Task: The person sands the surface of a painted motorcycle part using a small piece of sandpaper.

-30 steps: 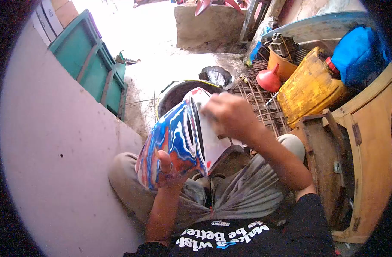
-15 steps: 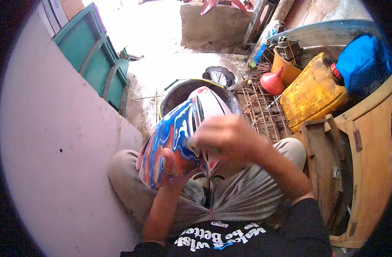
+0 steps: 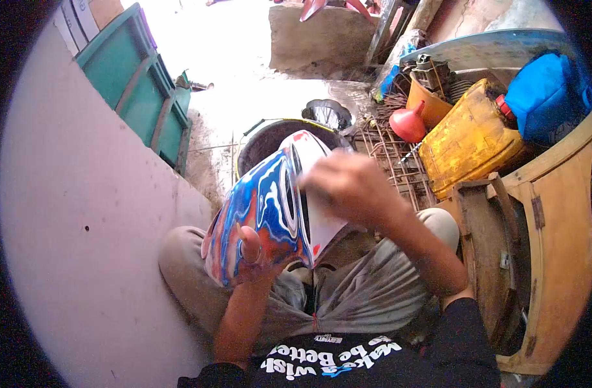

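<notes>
A curved panel (image 3: 260,207), patterned in blue, orange and white with a plain white side, is held above my lap. My left hand (image 3: 249,252) grips it from below, the thumb showing on its near face. Over the white side is my right hand (image 3: 347,187), blurred, with its fingers bent together around something dark that I cannot make out. Behind the panel stands a dark round tub (image 3: 263,139) with a yellow-green handle.
A pale wall (image 3: 89,226) rises on the left beside a green frame (image 3: 128,84). To the right are a red funnel (image 3: 408,122), a yellow jerrycan (image 3: 470,142), a blue bag (image 3: 547,94), a rusty metal grid (image 3: 396,158) and a wooden frame (image 3: 564,258).
My right hand moved down toward the patterned part half a second ago, and is now back up over the white side. My left hand still holds the panel in nearly the same place.
</notes>
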Demonstrator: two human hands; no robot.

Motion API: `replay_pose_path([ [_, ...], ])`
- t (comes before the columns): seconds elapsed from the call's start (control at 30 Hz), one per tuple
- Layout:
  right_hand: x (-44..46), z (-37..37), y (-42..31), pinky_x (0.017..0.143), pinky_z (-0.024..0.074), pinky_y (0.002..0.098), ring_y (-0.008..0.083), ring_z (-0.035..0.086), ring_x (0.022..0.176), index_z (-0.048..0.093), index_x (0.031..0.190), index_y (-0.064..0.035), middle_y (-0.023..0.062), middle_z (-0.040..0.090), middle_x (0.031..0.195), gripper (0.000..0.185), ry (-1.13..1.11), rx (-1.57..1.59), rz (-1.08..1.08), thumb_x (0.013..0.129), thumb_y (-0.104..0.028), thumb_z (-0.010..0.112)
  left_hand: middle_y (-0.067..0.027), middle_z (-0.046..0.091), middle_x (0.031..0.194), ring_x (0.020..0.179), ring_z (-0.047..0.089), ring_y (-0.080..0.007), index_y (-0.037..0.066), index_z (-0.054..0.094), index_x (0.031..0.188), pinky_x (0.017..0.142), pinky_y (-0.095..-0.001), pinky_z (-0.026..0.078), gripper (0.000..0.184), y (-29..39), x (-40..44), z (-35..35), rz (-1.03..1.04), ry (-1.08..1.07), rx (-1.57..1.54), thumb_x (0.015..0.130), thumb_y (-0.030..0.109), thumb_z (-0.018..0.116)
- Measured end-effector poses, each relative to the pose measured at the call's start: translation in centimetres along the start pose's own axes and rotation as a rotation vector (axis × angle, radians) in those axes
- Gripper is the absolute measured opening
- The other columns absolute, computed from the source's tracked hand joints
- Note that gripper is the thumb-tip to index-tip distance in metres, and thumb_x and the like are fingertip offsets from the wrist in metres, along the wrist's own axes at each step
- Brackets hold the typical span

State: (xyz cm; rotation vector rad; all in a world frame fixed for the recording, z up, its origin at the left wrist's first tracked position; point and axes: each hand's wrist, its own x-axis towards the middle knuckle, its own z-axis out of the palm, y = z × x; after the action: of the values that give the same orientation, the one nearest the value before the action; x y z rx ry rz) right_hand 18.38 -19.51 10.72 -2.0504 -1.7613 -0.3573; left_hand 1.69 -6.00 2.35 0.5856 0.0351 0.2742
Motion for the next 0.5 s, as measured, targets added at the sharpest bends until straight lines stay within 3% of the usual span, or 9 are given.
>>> replay_pose_path([
  [0.07,0.1,0.0,-2.7,0.074,0.0589,0.0399,0.0253,0.071,0.086,0.071,0.096,-0.0151,0.0048,0.068,0.088,0.015,-0.022,0.274,-0.196,0.082,-0.013,0.075,-0.0199,0.052,0.149,0.127,0.063,-0.0324,0.002,0.025,0.159,0.094,-0.0482,0.063,0.117,0.7,-0.1,0.4,0.003,-0.017,0.039,0.081,0.075,0.072],
  [0.13,0.4,-0.6,-2.0,0.073,0.0588,0.0401,0.0265,0.072,0.087,0.072,0.098,-0.0153,0.0058,0.069,0.090,0.017,-0.046,0.305,-0.173,0.081,-0.013,0.075,-0.0197,0.052,0.149,0.127,0.062,-0.0323,0.001,0.025,0.159,0.095,-0.0484,0.062,0.120,0.9,-0.4,0.6,-0.006,0.017,0.055,0.079,0.076,0.073],
  [0.2,0.5,-0.3,0.8,0.071,0.0577,0.0419,0.0276,0.071,0.081,0.073,0.099,-0.0161,0.0072,0.069,0.085,0.016,-0.025,-0.004,-0.001,0.083,-0.013,0.074,-0.0194,0.052,0.149,0.127,0.062,-0.0316,0.001,0.025,0.159,0.095,-0.0472,0.062,0.122,1.0,-0.3,1.5,-0.004,0.041,0.103,0.078,0.079,0.072],
  [0.27,0.2,0.3,1.8,0.070,0.0574,0.0421,0.0275,0.070,0.079,0.073,0.098,-0.0168,0.0068,0.067,0.082,0.015,-0.001,-0.100,0.126,0.083,-0.014,0.074,-0.0193,0.052,0.149,0.127,0.063,-0.0312,0.001,0.026,0.159,0.095,-0.0461,0.062,0.124,1.2,-0.2,2.5,0.008,0.049,0.158,0.077,0.082,0.070],
  [0.3,0.1,0.2,0.9,0.071,0.0575,0.0418,0.0277,0.070,0.080,0.073,0.098,-0.0163,0.0066,0.066,0.082,0.015,0.018,0.010,0.034,0.083,-0.014,0.074,-0.0195,0.052,0.149,0.127,0.063,-0.0313,0.001,0.025,0.159,0.095,-0.0459,0.062,0.123,1.2,-0.1,2.8,0.044,0.055,0.178,0.077,0.081,0.070],
  [0.4,0.3,-0.4,-3.4,0.073,0.0581,0.0413,0.0274,0.070,0.080,0.071,0.098,-0.0144,0.0055,0.068,0.085,0.016,-0.034,0.343,-0.221,0.082,-0.014,0.076,-0.0184,0.049,0.152,0.133,0.057,-0.0326,0.003,0.025,0.161,0.103,-0.0476,0.055,0.119,1.1,0.2,1.6,0.063,-0.012,0.256,0.081,0.084,0.059],
  [0.43,0.3,-0.3,-2.9,0.073,0.0581,0.0413,0.0276,0.070,0.081,0.072,0.098,-0.0142,0.0060,0.069,0.088,0.017,-0.023,0.321,-0.187,0.082,-0.014,0.076,-0.0179,0.046,0.156,0.137,0.053,-0.0335,0.004,0.024,0.162,0.110,-0.0494,0.048,0.117,1.2,0.0,1.2,0.050,-0.028,0.318,0.084,0.087,0.050],
  [0.5,0.1,0.4,-0.2,0.072,0.0576,0.0414,0.0287,0.071,0.083,0.073,0.097,-0.0136,0.0070,0.070,0.091,0.019,0.015,0.121,-0.018,0.079,-0.015,0.078,-0.0168,0.042,0.159,0.142,0.047,-0.0335,0.005,0.024,0.162,0.115,-0.0496,0.043,0.116,0.6,0.0,0.3,0.035,-0.108,0.106,0.086,0.089,0.044],
])
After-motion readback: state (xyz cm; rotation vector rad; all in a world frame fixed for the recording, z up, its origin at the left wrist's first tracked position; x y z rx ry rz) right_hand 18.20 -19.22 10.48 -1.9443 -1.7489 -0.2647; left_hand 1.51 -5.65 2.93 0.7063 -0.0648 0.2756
